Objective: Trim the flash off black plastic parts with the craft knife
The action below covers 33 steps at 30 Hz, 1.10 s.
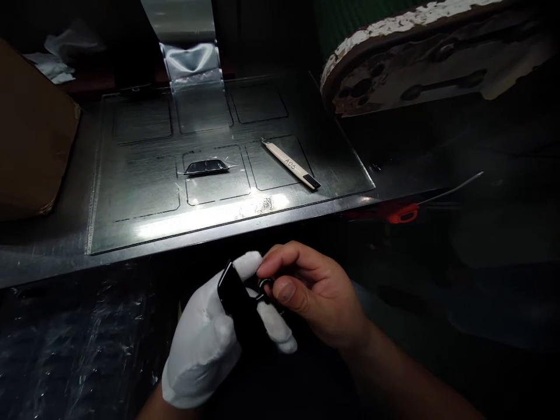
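My left hand (201, 344), in a white glove, holds a glossy black part (236, 294) with a slanted edge, below the table's front edge. My bare right hand (315, 291) pinches a small black ring-shaped piece (265, 284) between thumb and forefinger, close to the black part's right side. Whether the piece is joined to the part is too dark to tell. On the clear mat (210, 219) beyond my hands lies another black part (207, 167) in clear film. Right of it lies a white cutter (289, 164) marked A06.
A cardboard box (32, 134) stands at the left. Clear film (196, 64) hangs onto the mat's back. A worn metal machine part (420, 64) juts in at upper right. A red-handled tool (405, 214) sits below the right edge. Plastic trays (74, 350) are at lower left.
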Tool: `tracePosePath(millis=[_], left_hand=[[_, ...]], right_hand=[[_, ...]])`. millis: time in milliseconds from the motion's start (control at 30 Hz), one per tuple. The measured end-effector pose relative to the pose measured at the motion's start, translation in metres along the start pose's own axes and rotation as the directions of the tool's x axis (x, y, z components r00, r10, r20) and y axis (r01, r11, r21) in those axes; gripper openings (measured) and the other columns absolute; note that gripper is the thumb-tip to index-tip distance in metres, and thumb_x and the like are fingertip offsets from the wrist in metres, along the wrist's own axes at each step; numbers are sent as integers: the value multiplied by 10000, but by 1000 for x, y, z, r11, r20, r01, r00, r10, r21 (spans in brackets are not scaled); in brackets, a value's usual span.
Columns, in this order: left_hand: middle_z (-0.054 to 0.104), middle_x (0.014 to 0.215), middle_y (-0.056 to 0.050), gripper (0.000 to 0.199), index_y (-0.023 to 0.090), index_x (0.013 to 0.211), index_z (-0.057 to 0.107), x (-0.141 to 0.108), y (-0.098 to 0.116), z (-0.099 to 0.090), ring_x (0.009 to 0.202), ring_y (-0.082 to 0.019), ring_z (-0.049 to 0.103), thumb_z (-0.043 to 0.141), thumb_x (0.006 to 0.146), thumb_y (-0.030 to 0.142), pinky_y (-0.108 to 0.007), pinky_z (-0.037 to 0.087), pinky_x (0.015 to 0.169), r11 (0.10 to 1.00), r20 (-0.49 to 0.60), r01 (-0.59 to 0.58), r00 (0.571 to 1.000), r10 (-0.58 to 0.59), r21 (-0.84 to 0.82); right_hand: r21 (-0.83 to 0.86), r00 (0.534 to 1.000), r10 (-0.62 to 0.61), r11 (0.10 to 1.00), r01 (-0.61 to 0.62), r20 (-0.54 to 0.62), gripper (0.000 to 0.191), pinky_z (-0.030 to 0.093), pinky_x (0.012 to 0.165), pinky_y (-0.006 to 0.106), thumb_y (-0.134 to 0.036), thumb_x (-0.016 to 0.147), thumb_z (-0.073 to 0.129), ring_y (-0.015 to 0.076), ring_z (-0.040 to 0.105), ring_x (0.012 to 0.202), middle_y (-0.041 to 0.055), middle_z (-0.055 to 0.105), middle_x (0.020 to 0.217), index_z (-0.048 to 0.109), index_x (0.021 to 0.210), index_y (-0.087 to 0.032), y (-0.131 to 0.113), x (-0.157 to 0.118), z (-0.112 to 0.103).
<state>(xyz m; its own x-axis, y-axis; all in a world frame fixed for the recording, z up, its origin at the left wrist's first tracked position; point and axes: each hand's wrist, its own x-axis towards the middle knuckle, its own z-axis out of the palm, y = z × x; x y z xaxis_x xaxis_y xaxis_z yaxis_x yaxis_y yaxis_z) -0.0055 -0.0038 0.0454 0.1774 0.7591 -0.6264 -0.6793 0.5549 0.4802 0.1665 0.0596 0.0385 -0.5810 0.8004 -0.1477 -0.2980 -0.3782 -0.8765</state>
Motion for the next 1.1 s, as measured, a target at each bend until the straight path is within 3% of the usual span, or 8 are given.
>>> tracePosePath(millis=[100, 167, 300, 400, 533, 633, 800, 1100], left_hand=[[731, 617, -63, 589, 123, 1218, 730, 2, 10, 0, 554, -139, 719, 500, 1005, 621, -152, 477, 465, 950, 49, 308, 951, -306, -40], [757, 656, -73, 625, 145, 1275, 704, 2, 10, -3, 615, -179, 754, 536, 967, 663, -191, 533, 516, 924, 112, 379, 922, -372, -57], [796, 752, -53, 604, 257, 1407, 616, 1, 1, -18, 711, -256, 788, 694, 903, 582, -312, 607, 621, 963, 149, 267, 954, -259, -36], [808, 805, -85, 661, 236, 1416, 612, 1, -5, -27, 750, -289, 793, 761, 858, 559, -345, 602, 637, 986, 232, 157, 959, -165, 55], [810, 847, -130, 700, 190, 1451, 598, 3, -5, -27, 808, -314, 790, 743, 876, 562, -390, 596, 700, 967, 449, -137, 893, 26, 215], [809, 861, -121, 651, 200, 1493, 568, 1, -4, -24, 808, -268, 779, 701, 933, 505, -374, 579, 772, 937, 485, -277, 863, 144, 214], [815, 863, -93, 604, 247, 1531, 524, -3, -2, -23, 793, -244, 771, 649, 982, 465, -346, 556, 761, 953, 483, -239, 867, 123, 187], [791, 769, -108, 706, 168, 1523, 514, -2, -6, -21, 843, -325, 790, 630, 952, 567, -399, 597, 736, 984, 440, -129, 896, 64, 119]], right_hand=[[29, 1000, 12, 999, -13, 23, 129, 579, 740, 188, -325, 926, 782, 98, 685, 818, -5, 732, 932, 760, 1040, -270, 2, 1, 2], [29, 999, 25, 999, -26, 26, 127, 581, 745, 197, -323, 925, 781, 105, 688, 828, 0, 735, 947, 760, 1037, -268, 4, 1, 3], [4, 997, 62, 998, -62, 47, 155, 574, 705, 209, -358, 930, 769, 115, 675, 793, 8, 725, 934, 750, 1041, -252, 4, 0, 1], [-98, 994, 62, 994, -53, 92, 182, 553, 677, 216, -397, 960, 723, 120, 653, 766, 17, 717, 913, 753, 1031, -233, 2, 1, -3], [-271, 988, 4, 962, 39, 156, 143, 519, 701, 219, -328, 989, 682, 119, 635, 780, 17, 702, 887, 770, 1001, -216, -1, 3, -10], [-281, 981, -45, 955, 97, 187, 84, 514, 729, 219, -256, 967, 704, 115, 633, 787, 8, 688, 865, 772, 984, -211, 2, 3, -15], [-124, 982, 75, 991, -53, 174, 78, 529, 696, 191, -247, 967, 712, 97, 662, 757, 9, 716, 863, 746, 1006, -188, 9, -2, -16], [83, 968, 198, 974, -212, 152, 120, 530, 653, 127, -250, 933, 771, 57, 681, 705, -8, 721, 799, 700, 919, -154, 10, -2, -8]])
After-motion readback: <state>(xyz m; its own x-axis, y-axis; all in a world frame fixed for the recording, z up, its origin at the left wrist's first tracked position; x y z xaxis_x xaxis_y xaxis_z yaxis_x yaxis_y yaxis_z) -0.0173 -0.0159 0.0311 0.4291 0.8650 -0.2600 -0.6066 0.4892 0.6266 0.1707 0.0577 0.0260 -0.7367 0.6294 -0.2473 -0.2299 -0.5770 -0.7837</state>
